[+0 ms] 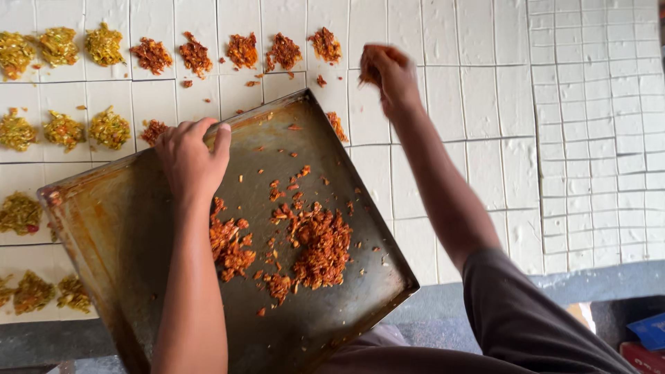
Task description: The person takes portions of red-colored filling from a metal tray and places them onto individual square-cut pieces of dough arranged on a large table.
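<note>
Nearest to us lies the metal tray (138, 228), a dark, worn square pan held tilted over the work surface, one corner pointing toward 12 o'clock at the rows of dough and the opposite corner toward 6 o'clock at our body. Its diagonal runs roughly from 10 o'clock to 4 o'clock. We grip its upper rim with our left hand (188, 156), fingers curled over the edge and thumb on the inside face.

Inside the tray we see a heap of reddish-orange shredded filling (318, 246), piled mostly toward the 5 o'clock part, with loose bits scattered up toward the rim.

Our right hand (386, 73) reaches out at 1 o'clock from the tray, above the dough, fingers pinched together on a small pinch of filling (367, 75).

Beyond the tray, the sheet of pale dough (478, 111) is cut into squares. Red mounds (242, 50) sit along the top row at 12 o'clock; yellow-green mounds (62, 128) fill the squares at 10 and 9 o'clock. The squares at 2 and 3 o'clock are bare dough. The tray hides several squares beneath it, and our left forearm crosses over part of the filling. At 4 o'clock a grey sleeve (526, 312) covers our right upper arm.
</note>
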